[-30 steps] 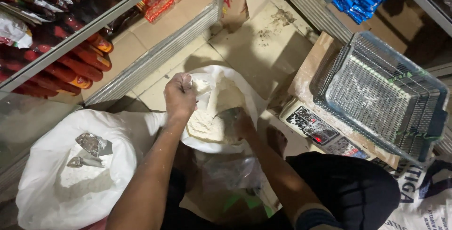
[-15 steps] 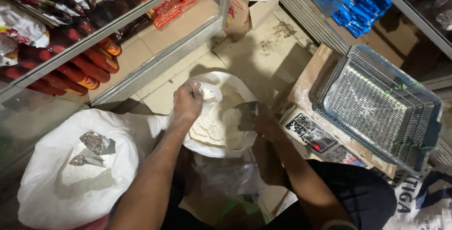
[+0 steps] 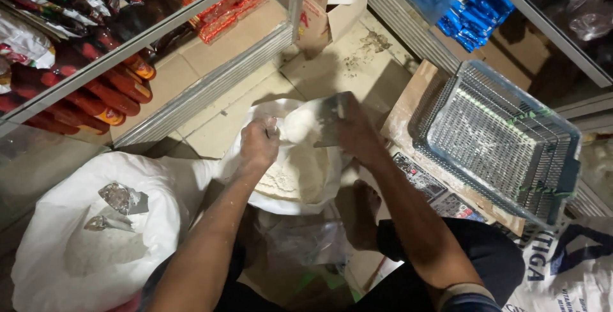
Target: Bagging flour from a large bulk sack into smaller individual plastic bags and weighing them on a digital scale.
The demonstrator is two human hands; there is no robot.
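An open white sack (image 3: 300, 187) of pale flour stands on the floor in front of me. My left hand (image 3: 258, 144) grips the sack's rim at its left side. My right hand (image 3: 354, 134) holds a metal scoop (image 3: 331, 119) heaped with flour, lifted above the sack's far right edge. A clear plastic bag (image 3: 300, 242) lies crumpled just below the sack, between my knees. My bare foot (image 3: 364, 213) rests beside it.
A second, larger white sack (image 3: 96, 242) with crumpled foil-like scoops sits at the lower left. A blue-grey wire basket (image 3: 498, 136) lies on cardboard at the right. Glass display cases with bottles (image 3: 96, 95) and packets line the left and top.
My right hand has risen out of the flour with the loaded scoop, moving up and away. The left hand has kept its hold on the sack rim. The camera has tilted a little.
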